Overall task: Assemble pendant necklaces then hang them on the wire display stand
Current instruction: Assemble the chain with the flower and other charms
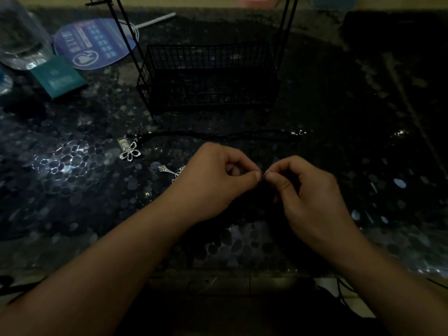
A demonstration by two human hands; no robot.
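Your two bare hands meet low over the middle of a dark, glossy pebble-patterned tabletop (72,166). Your left hand (218,180) and right hand (308,190) each have thumb and forefinger pressed together, tips nearly touching, pinching a tiny silver metal fitting (264,174) between them, most likely a clasp or ring at the end of a thin black necklace cord (the cord itself is lost against the dark surface, so this is a judgement). Holding it close and centred suits such fine joining work. Just left of your left hand lies a slim silver cross-shaped pendant (171,172), partly hidden by your wrist. Further left lies a silver open-petal flower pendant (130,152), touching a small clear packet (123,143) and apparently already on a long black cord (218,135) stretched across the table, with a small silver clasp (300,133) at its right end. Beyond that stands the black wire display stand (208,76), its basket base near you and its uprights cut off at the top, so nothing shows hanging. At far left are a round blue printed hand fan (94,42), a teal card packet (58,76) and a clear plastic bottle (19,37), all dim and hard to read.
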